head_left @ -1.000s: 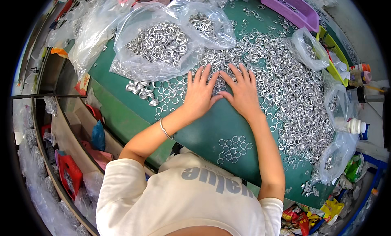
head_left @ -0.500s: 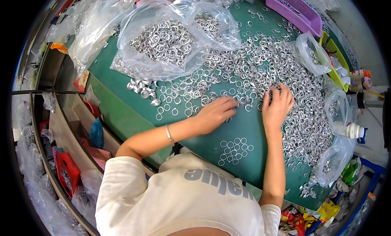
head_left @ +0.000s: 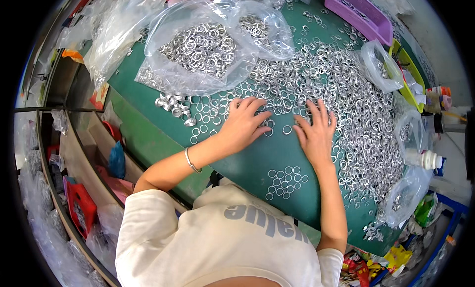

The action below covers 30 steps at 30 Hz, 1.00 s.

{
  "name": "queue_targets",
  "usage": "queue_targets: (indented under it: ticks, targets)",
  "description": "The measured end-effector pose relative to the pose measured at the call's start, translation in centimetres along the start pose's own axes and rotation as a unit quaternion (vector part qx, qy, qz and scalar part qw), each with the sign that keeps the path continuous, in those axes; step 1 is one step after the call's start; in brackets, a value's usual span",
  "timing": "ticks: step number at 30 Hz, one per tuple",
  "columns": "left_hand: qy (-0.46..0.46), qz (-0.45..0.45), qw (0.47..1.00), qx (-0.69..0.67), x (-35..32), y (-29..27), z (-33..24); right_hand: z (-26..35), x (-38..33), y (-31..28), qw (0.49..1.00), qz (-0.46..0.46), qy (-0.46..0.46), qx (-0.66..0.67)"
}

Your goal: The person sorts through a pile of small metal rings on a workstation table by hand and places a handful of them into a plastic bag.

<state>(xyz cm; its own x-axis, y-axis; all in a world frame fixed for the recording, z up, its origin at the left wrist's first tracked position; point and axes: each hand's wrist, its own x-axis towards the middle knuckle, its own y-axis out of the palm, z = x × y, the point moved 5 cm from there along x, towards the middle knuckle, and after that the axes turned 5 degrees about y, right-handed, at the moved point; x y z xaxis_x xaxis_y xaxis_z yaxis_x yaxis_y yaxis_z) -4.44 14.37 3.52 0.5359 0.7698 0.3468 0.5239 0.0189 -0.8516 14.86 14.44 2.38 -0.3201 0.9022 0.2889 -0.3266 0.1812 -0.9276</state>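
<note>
Silver rings point(head_left: 368, 133) lie in a wide heap over the right and far parts of the green table point(head_left: 247, 170). My left hand point(head_left: 246, 122), fingers spread, rests over the near edge of the scattered rings, beside the clear bag. Across a small gap, my right hand point(head_left: 316, 131) is also spread, its fingertips touching rings at the heap's edge. One loose ring point(head_left: 287, 129) lies between the two hands. Closer to me, a separate cluster of thin rings point(head_left: 286, 182) lies flat in a single layer. What is under my fingers is partly hidden.
A clear plastic bag point(head_left: 148, 71) full of rings stands at the far left. Purple point(head_left: 356, 15) and yellow-green point(head_left: 406, 76) baskets stand at the far right. More plastic bags point(head_left: 408, 198) and a white bottle point(head_left: 430, 160) line the right edge. Shelves point(head_left: 94, 158) sit on the left.
My left hand has moved left and its fingers have spread. My right hand has shifted left and slightly toward me. Rings between the hands have been moved about; the near cluster is unchanged.
</note>
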Motion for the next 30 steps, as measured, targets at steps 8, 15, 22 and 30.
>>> queue_targets:
  ticks: [8, 15, 22, 30]
  targets:
    - [-0.010, 0.001, 1.000, -0.008, -2.5, 3.5, -1.0, 0.0, -0.2, -1.2, 0.990, -0.102, 0.096, 0.015]
    - [0.070, 0.127, 0.980, -0.134, 0.7, 7.9, -7.4, 0.1, 0.5, -0.9, 0.990, -0.074, 0.098, 0.070]
    - [0.062, 0.060, 0.985, -0.147, -1.4, 3.5, -6.7, 0.0, -1.6, -2.0, 0.976, -0.005, 0.100, 0.193]
    - [-0.031, 0.031, 0.999, -0.031, -3.3, 0.3, -2.1, 0.6, -3.8, -0.5, 0.999, 0.043, -0.005, 0.003]
